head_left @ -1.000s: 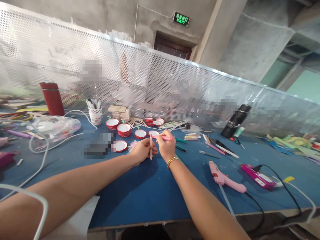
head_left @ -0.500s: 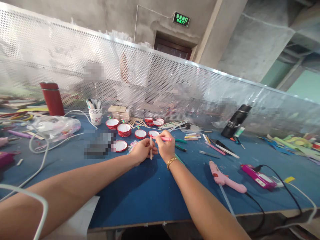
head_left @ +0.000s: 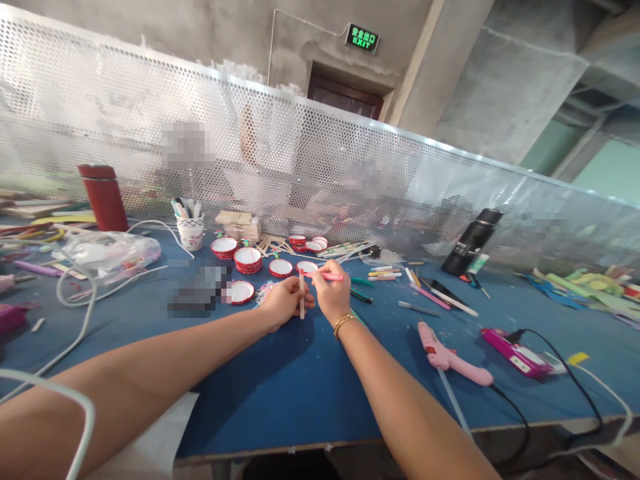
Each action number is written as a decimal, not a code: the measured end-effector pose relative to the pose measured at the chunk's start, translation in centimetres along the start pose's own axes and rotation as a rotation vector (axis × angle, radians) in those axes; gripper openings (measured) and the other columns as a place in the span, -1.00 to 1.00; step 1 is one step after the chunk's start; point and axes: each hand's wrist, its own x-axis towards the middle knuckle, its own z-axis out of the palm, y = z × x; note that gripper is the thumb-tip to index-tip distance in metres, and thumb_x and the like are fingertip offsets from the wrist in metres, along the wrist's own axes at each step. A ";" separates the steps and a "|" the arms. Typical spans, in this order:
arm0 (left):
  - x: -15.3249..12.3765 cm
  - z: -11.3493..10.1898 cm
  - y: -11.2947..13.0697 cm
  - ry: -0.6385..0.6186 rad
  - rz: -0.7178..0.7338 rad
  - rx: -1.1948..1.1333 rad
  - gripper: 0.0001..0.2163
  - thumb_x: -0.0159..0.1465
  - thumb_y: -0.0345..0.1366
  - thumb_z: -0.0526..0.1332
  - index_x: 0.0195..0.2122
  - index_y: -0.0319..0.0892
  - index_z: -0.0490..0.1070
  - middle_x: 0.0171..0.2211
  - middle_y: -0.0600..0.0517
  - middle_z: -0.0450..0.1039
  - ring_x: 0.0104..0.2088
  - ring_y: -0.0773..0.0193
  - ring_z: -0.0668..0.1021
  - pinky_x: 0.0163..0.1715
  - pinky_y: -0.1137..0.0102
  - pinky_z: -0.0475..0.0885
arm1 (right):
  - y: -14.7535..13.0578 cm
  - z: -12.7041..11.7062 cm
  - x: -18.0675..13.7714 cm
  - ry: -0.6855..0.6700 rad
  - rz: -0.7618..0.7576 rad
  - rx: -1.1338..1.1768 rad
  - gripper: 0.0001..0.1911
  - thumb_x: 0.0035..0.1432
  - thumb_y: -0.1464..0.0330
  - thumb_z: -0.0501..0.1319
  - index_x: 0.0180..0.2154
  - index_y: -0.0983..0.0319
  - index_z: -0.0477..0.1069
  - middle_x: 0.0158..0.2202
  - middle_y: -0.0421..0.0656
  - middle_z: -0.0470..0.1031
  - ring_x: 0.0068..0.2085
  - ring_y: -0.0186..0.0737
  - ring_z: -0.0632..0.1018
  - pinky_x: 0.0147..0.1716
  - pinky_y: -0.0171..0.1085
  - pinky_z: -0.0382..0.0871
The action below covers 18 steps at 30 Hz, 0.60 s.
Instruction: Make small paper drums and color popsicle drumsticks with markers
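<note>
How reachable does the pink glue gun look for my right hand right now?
Probably yes: nothing appears to cover the pink glue gun on the blue table, but your right hand holds a pink pen and would likely need freeing first.

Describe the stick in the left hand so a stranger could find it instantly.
Start at the blue table, then go to the left hand above it. That hand holds a narrow, pale stick, just beside the right hand with its pink pen. Unlike the loose sticks piled farther back, this one is held and shows red at its far end.
</note>
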 end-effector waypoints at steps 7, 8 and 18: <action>0.0 -0.1 0.0 -0.005 -0.009 0.000 -0.91 0.31 -0.43 0.27 -0.32 -0.17 0.37 -0.40 -0.01 0.63 -0.41 0.27 0.69 -0.49 0.50 0.52 | 0.0 -0.2 0.1 0.016 0.001 -0.015 -0.85 0.04 0.33 0.15 -0.53 0.13 0.23 -0.57 -0.27 0.40 -0.46 -0.21 0.41 -0.37 -0.28 0.24; 0.0 -0.1 0.0 -0.008 -0.009 -0.001 -0.91 0.30 -0.43 0.28 -0.32 -0.17 0.38 -0.40 -0.02 0.63 -0.41 0.26 0.69 -0.48 0.49 0.52 | -0.1 -0.1 0.1 0.018 -0.007 -0.013 -0.85 0.04 0.33 0.15 -0.54 0.13 0.22 -0.57 -0.27 0.40 -0.46 -0.22 0.41 -0.37 -0.28 0.25; 0.0 0.1 0.0 0.007 0.003 0.003 -0.90 0.29 -0.44 0.28 -0.34 -0.18 0.38 -0.40 0.01 0.61 -0.45 0.27 0.67 -0.50 0.48 0.51 | -0.6 0.0 -0.2 -0.009 -0.009 0.016 -0.85 0.05 0.31 0.16 -0.52 0.13 0.24 -0.55 -0.26 0.40 -0.45 -0.21 0.43 -0.35 -0.27 0.27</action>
